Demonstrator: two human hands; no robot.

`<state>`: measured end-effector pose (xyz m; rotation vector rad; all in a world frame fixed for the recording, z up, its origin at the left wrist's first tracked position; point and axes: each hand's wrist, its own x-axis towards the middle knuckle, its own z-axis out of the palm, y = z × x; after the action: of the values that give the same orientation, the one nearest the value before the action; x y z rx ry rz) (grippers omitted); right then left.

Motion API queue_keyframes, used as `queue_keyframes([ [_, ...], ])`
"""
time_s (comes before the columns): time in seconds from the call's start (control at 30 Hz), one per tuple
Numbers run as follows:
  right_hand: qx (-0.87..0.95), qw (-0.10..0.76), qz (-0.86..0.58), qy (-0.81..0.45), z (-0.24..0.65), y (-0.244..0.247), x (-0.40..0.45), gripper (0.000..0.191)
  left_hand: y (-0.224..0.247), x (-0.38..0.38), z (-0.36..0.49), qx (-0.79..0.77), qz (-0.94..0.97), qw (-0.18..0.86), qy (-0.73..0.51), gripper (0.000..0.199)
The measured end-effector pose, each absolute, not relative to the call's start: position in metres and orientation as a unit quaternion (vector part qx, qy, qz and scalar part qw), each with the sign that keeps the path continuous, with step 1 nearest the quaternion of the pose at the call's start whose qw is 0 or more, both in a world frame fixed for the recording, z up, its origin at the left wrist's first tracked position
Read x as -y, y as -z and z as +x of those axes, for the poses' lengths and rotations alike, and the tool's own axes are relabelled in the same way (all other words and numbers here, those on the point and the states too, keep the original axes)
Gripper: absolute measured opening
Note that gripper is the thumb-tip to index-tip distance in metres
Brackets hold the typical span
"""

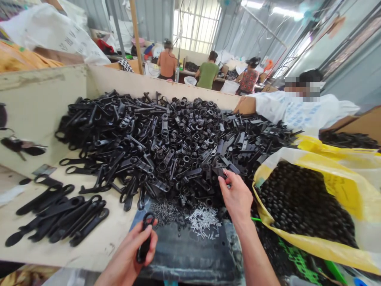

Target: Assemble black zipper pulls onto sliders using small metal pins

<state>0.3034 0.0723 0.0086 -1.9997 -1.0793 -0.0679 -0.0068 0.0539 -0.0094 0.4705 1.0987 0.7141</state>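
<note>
Above dark matting, left hand clasps 1 glossy black, ring-ended part; right hand apart, grip unclear.

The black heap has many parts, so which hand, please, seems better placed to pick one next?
Probably the right hand, as it is at the heap, while the left hand holds a black ring-ended part.

The held black ring-ended handle looks like smooth plastic with a soft sheen. The small silver pins are bright, shiny metal. Below them, the dark flat work surface is smooth, scuffed and faintly glossy. The tall grey ridged wall resembles corrugated metal; the round black beads are glossy.
</note>
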Motion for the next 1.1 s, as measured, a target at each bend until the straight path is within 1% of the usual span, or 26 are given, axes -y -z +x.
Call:
queue_keyframes([
  [0.07,0.437,0.422,-0.794,0.009,0.3,-0.012,-0.073,0.034,0.004,-0.05,-0.003,-0.5,0.219,0.772,-0.325,0.052],
  [0.13,0.438,0.468,-0.766,-0.051,0.285,-0.016,-0.071,0.035,-0.003,-0.046,0.003,-0.489,0.223,0.775,-0.333,0.049],
  [0.2,0.424,0.555,-0.69,-0.189,0.254,-0.018,-0.063,0.035,-0.009,-0.042,0.013,-0.477,0.239,0.765,-0.36,0.049],
  [0.23,0.405,0.581,-0.653,-0.269,0.235,-0.017,-0.057,0.035,-0.011,-0.04,0.018,-0.473,0.251,0.753,-0.382,0.05],
  [0.3,0.387,0.569,-0.597,-0.411,0.195,-0.013,-0.042,0.034,-0.012,-0.038,0.026,-0.473,0.274,0.718,-0.431,0.053],
  [0.37,0.383,0.553,-0.562,-0.481,0.166,-0.002,-0.027,0.035,-0.009,-0.038,0.03,-0.48,0.308,0.681,-0.46,0.054],
  [0.5,0.432,0.524,-0.568,-0.465,0.158,0.016,-0.014,0.036,-0.003,-0.041,0.013,-0.485,0.395,0.657,-0.422,0.047],
  [0.6,0.497,0.479,-0.585,-0.427,0.177,0.011,-0.014,0.031,-0.011,-0.042,-0.01,-0.471,0.458,0.661,-0.364,0.036],
  [0.7,0.631,0.385,-0.529,-0.418,0.193,-0.005,-0.013,0.022,-0.025,-0.044,-0.026,-0.435,0.492,0.69,-0.306,0.028],
  [0.73,0.664,0.362,-0.506,-0.415,0.195,-0.009,-0.012,0.021,-0.028,-0.045,-0.028,-0.428,0.486,0.701,-0.3,0.028],
  [0.8,0.705,0.346,-0.474,-0.398,0.197,-0.014,-0.01,0.02,-0.03,-0.045,-0.028,-0.425,0.451,0.723,-0.305,0.032],
  [0.83,0.715,0.349,-0.468,-0.385,0.196,-0.015,-0.007,0.02,-0.029,-0.044,-0.026,-0.429,0.425,0.732,-0.316,0.034],
  [0.9,0.719,0.382,-0.469,-0.344,0.193,-0.013,-0.001,0.019,-0.025,-0.041,-0.021,-0.433,0.357,0.753,-0.345,0.037],
  [1.0,0.681,0.46,-0.514,-0.246,0.184,-0.009,0.01,0.016,-0.018,-0.035,-0.011,-0.416,0.238,0.787,-0.388,0.038],
  [1.1,0.652,0.498,-0.549,-0.159,0.172,-0.007,0.017,0.012,-0.015,-0.028,-0.001,-0.375,0.188,0.817,-0.396,0.046],
])
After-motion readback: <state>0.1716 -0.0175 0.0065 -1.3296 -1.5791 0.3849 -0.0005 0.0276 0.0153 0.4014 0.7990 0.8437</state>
